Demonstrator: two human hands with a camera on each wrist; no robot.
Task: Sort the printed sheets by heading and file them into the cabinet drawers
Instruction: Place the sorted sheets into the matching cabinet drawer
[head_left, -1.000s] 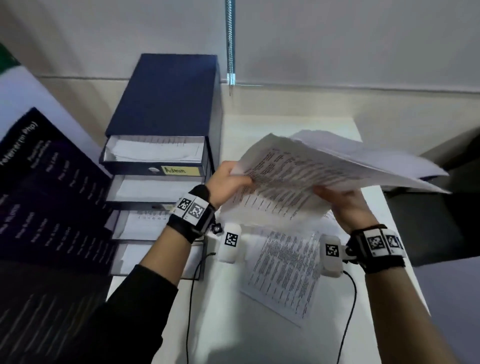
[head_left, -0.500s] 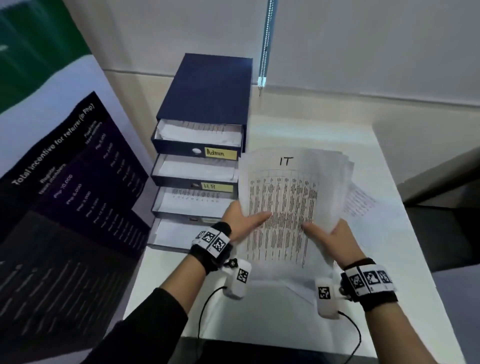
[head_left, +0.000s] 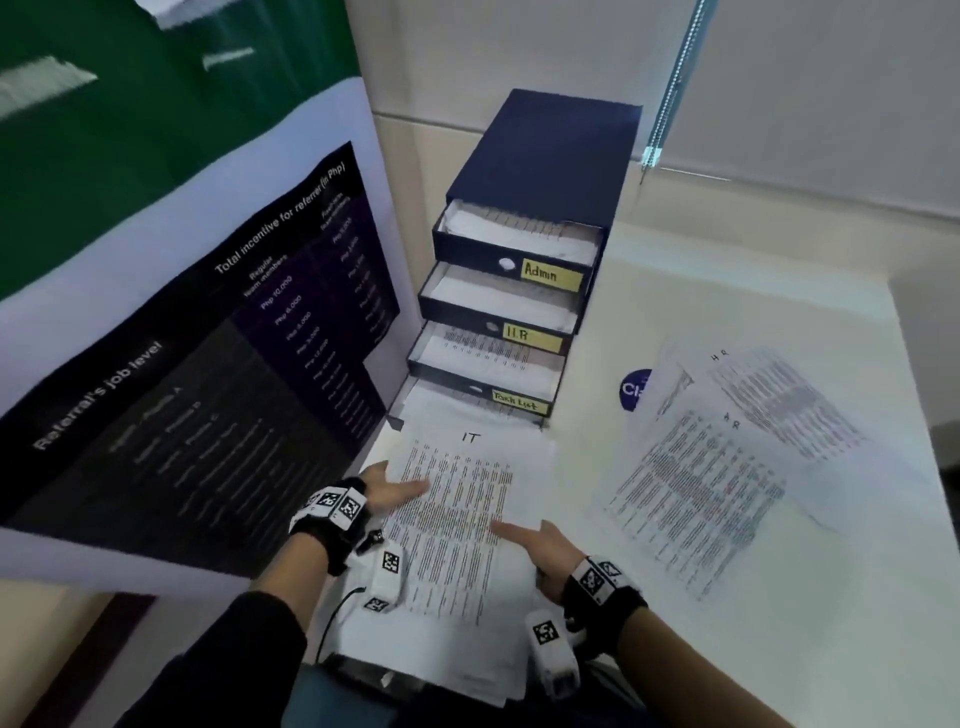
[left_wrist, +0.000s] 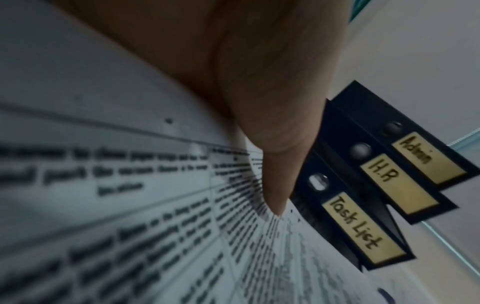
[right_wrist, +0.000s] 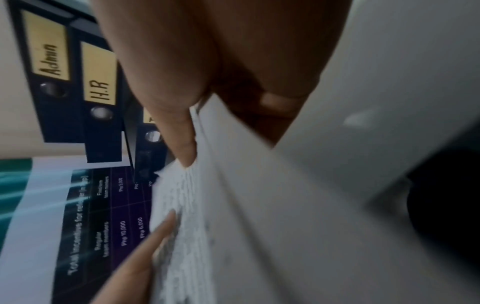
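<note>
- Your left hand (head_left: 387, 491) has its thumb flat on top of the stack headed "IT" (head_left: 457, 514) at the left edge; the other fingers are hidden beneath it.
- Your right hand (head_left: 540, 551) pinches the stack's right edge, thumb on top and fingers (right_wrist: 280, 98) curled underneath.
- You hold 1 stack; its far edge touches the lowest drawer of the cabinet (head_left: 545, 171).
- The cabinet has 4 drawers, all pulled partly open; 3 labels read "Admin", "H.R" and "Task List".
- About 3 loose sheets (head_left: 722, 467), 2 headed "HR", lie on the counter (head_left: 779, 649) to your right.
- Half a second ago you held the stack higher, level with the 2nd drawer; now it sits lower.
</note>
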